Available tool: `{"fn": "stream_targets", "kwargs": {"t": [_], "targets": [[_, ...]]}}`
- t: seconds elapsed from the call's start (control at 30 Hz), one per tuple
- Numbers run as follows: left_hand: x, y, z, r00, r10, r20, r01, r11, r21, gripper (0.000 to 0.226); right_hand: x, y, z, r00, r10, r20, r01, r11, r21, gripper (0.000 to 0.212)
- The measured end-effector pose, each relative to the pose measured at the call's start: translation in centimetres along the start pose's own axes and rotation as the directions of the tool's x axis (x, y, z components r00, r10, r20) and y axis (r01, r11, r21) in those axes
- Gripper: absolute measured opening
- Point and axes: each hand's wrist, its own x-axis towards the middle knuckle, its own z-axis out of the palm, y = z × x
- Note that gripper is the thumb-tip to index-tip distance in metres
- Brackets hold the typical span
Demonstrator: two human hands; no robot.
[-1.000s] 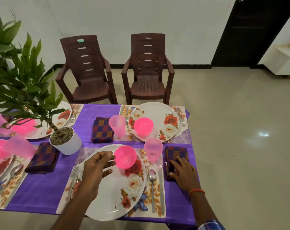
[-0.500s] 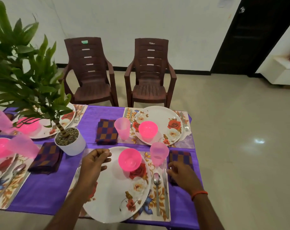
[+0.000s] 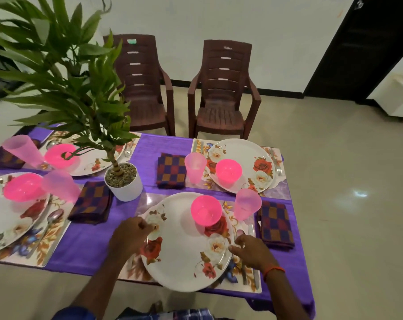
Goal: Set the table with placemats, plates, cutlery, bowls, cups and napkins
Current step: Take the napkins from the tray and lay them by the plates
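Two chairs (image 3: 140, 88) — potted plant (image 3: 124, 183) near plate (image 3: 186, 250)

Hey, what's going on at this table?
A person is setting the table. The left hand and right hand hold opposite rims of the nearest plate, seemingly straightening it. A pink bowl sits on it, with a pink cup and checked napkin to its right. This place looks nearly complete.

Spoon (image 3: 239, 233) half behind the right hand (image 3: 251, 250); leftmost plate (image 3: 1, 212) partly beyond the left edge.
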Motion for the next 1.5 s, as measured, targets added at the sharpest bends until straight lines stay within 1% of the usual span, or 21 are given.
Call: {"fn": "stream_targets", "kwargs": {"t": [0.03,0.07,0.17,0.27,0.37,0.43,0.53,0.6,0.67,0.77,0.93,0.97,1.03,1.1,1.17,1.27,1.33,1.4,1.5], "targets": [[0.0,-1.0,0.2,1.000,-0.005,0.022,0.003,0.994,0.108,0.027,-0.1,-0.2,0.8,0.999,0.035,-0.014,-0.034,0.999,0.015,0.043],[-0.1,-1.7,0.4,0.999,-0.002,0.035,-0.004,0.985,0.172,0.030,-0.3,-0.5,1.5,0.997,0.066,-0.024,-0.065,0.997,0.039,0.044],[-0.6,-3.3,1.2,0.998,0.013,0.064,-0.028,0.968,0.248,0.033,-0.7,-1.4,3.5,0.986,0.146,-0.077,-0.134,0.980,0.144,0.048],[-0.4,-4.3,1.9,0.996,0.024,0.088,-0.045,0.968,0.245,0.037,-1.2,-2.2,4.8,0.971,0.194,-0.141,-0.153,0.953,0.262,0.052],[0.0,-4.6,2.0,0.994,0.060,0.088,-0.081,0.961,0.265,0.033,-1.5,-2.5,5.7,0.954,0.250,-0.167,-0.177,0.915,0.363,0.048],[0.1,-4.7,1.9,0.994,0.080,0.077,-0.098,0.958,0.270,0.030,-1.6,-2.4,6.3,0.949,0.273,-0.159,-0.193,0.900,0.392,0.038],[0.5,-5.2,2.1,0.992,0.090,0.093,-0.112,0.958,0.263,0.026,-1.9,-2.5,6.7,0.938,0.286,-0.195,-0.184,0.889,0.419,0.024],[0.7,-5.5,2.4,0.989,0.102,0.108,-0.126,0.962,0.243,0.024,-2.0,-2.4,6.8,0.930,0.302,-0.210,-0.188,0.880,0.436,0.021],[0.7,-5.5,2.5,0.990,0.103,0.092,-0.121,0.968,0.218,0.021,-2.1,-2.3,7.0,0.921,0.330,-0.206,-0.205,0.862,0.464,0.021],[1.1,-5.8,2.7,0.991,0.099,0.095,-0.115,0.978,0.174,0.023,-2.2,-1.9,7.5,0.914,0.359,-0.187,-0.229,0.840,0.491,0.021],[1.8,-6.4,2.7,0.982,0.141,0.122,-0.154,0.983,0.103,0.020,-2.3,-1.3,7.7,0.918,0.349,-0.189,-0.225,0.851,0.475,0.018],[1.7,-6.5,2.5,0.983,0.140,0.116,-0.150,0.985,0.081,0.020,-2.3,-1.0,7.6,0.913,0.352,-0.204,-0.225,0.855,0.467,0.016],[1.6,-6.7,1.9,0.988,0.133,0.079,-0.136,0.990,0.034,0.022,-2.3,-0.5,7.4,0.890,0.351,-0.290,-0.207,0.880,0.427,0.009],[1.7,-7.4,1.3,0.994,0.108,0.027,-0.109,0.994,0.022,0.026,-2.2,0.6,7.3,0.865,0.319,-0.387,-0.199,0.926,0.320,0.009],[1.6,-8.0,0.8,0.999,0.052,-0.002,-0.051,0.998,0.024,0.029,-1.9,1.6,7.3,0.857,0.259,-0.446,-0.195,0.963,0.183,0.010],[1.3,-8.2,1.2,0.999,0.038,0.018,-0.039,0.998,0.051,0.037,-1.5,2.3,7.7,0.866,0.223,-0.448,-0.201,0.975,0.096,0.012],[1.1,-8.0,1.6,0.998,0.050,0.034,-0.052,0.997,0.051,0.038,-1.4,2.2,8.0,0.876,0.193,-0.442,-0.181,0.981,0.069,0.012],[1.1,-7.6,1.8,0.997,0.057,0.043,-0.059,0.997,0.057,0.035,-1.3,2.2,8.1,0.878,0.175,-0.447,-0.160,0.985,0.071,0.011],[1.6,-7.3,1.8,0.999,0.031,0.034,-0.033,0.998,0.053,0.032,-0.9,2.2,7.8,0.872,0.178,-0.456,-0.145,0.984,0.106,0.010]]}}
